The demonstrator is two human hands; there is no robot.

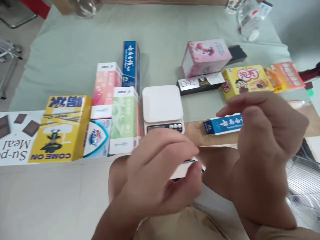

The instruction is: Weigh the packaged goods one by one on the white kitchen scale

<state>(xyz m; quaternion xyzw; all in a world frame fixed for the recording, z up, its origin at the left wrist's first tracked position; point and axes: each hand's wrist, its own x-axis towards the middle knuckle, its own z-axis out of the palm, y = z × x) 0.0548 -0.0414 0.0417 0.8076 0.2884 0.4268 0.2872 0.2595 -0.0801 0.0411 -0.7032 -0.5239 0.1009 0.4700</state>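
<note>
My left hand (162,170) hovers in front of the white kitchen scale (163,104), fingers curved and thumb apart. Through the gap between thumb and fingers shows a white object with dark edges (180,171), too hidden to name; it seems to lie behind the hand. My right hand (270,130) is raised at the right, a little blurred, its thumb and fingers bent but apart with nothing visible in them. It covers the right end of a blue and white toothpaste box (225,125). The scale's platform carries nothing.
Left of the scale are a green box (125,120), pink box (105,88), blue box (130,63), soap box (97,137) and yellow box (60,130). Beyond my right hand are a pink box (206,56), silver-black box (201,83), yellow snack box (246,80) and plastic bottles (250,20).
</note>
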